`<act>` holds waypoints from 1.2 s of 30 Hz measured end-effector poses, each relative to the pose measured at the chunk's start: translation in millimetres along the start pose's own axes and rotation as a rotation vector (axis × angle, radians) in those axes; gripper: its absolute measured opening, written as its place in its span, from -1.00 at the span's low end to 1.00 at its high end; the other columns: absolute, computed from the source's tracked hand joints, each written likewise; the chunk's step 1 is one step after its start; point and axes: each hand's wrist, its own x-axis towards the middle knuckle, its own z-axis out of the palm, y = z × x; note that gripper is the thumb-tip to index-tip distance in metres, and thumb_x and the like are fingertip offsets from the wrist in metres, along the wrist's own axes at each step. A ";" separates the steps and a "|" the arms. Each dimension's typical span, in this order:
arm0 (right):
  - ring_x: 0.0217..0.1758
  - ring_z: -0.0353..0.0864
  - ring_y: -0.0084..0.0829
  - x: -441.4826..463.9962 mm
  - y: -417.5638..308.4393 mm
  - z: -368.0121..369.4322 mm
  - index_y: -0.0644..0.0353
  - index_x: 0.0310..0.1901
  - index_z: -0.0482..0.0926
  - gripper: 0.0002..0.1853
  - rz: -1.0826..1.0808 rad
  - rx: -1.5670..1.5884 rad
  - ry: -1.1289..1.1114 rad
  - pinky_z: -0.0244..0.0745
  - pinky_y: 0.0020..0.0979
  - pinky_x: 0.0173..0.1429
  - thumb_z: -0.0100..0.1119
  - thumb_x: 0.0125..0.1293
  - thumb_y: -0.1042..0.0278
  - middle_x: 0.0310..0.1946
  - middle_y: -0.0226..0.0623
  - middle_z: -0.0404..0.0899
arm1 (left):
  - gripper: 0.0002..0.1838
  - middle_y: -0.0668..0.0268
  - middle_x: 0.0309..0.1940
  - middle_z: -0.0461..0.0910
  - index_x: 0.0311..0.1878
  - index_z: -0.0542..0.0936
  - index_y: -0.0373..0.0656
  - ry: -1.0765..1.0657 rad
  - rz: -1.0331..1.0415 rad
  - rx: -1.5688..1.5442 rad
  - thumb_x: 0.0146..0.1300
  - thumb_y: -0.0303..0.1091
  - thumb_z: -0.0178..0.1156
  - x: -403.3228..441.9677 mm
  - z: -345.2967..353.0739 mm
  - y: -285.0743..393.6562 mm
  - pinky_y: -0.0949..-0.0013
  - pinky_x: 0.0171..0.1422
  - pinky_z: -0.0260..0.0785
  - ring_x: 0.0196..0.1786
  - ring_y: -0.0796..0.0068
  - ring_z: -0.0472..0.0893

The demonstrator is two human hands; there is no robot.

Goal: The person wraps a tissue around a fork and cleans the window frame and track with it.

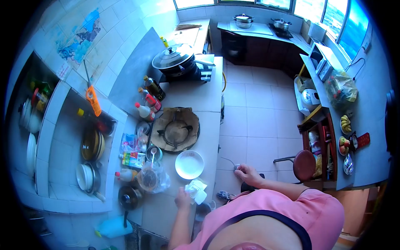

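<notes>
Kitchen tabletop [200, 98] stretched beyond the left hand [182, 198], which gripped a crumpled white cloth [196, 190]; the right hand [249, 175] pinched a small object [236, 167] too blurred to name. Just past the left hand sat a white plate [189, 164], then a gas burner [175, 131].

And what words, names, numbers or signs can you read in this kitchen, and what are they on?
None that I can read for sure.
Colourful packet: has print, too small and blurred.
Dark bottle: label too blurred.
Red-labelled bottle: also too blurred.
Wall sticker: marks too small to read.
White cloth by the left hand: no writing I can make out.
</notes>
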 end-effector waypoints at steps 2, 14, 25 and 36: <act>-0.49 0.46 -0.47 10.1 -1.3 -11.9 0.30 -0.20 0.54 -0.71 0.035 0.063 -0.028 0.39 -0.36 -0.37 0.18 0.34 0.19 -0.54 -0.24 0.51 | -0.88 0.12 -0.26 0.51 -0.22 0.45 -0.19 0.250 -0.175 -0.192 0.23 -0.38 0.05 -0.8 -11.6 -4.4 0.09 -0.20 0.41 -0.29 0.07 0.56; -0.53 0.29 -0.60 100.2 13.2 -188.3 0.23 -0.38 0.46 -0.69 -0.050 0.193 -0.078 0.27 -0.47 -0.44 0.21 0.34 0.14 -0.62 -0.45 0.36 | -0.74 0.27 -0.21 0.57 0.07 0.42 -0.23 -0.007 -0.263 -1.175 0.34 -0.45 0.10 130.2 10.0 326.4 0.55 -0.40 0.39 -0.29 0.63 0.55; -0.59 0.32 -0.76 221.7 62.5 -348.7 0.23 -0.28 0.48 -0.85 0.062 0.565 0.265 0.17 -0.63 -0.54 0.21 0.33 0.35 -0.58 -0.56 0.41 | -0.43 0.37 -0.21 0.51 0.24 0.37 -0.27 -0.588 0.033 -1.398 0.14 -0.59 0.28 249.1 83.6 579.6 0.57 -0.11 0.42 -0.24 0.61 0.53; -0.51 0.41 -0.71 452.0 47.8 -459.4 0.28 -0.22 0.48 -0.87 -0.008 0.477 0.234 0.31 -0.61 -0.45 0.18 0.33 0.41 -0.49 -0.47 0.51 | -0.83 0.47 -0.30 0.51 -0.10 0.48 -0.13 -0.883 -0.065 -1.331 0.37 -0.27 0.16 491.6 125.5 681.2 0.59 -0.18 0.37 -0.27 0.69 0.49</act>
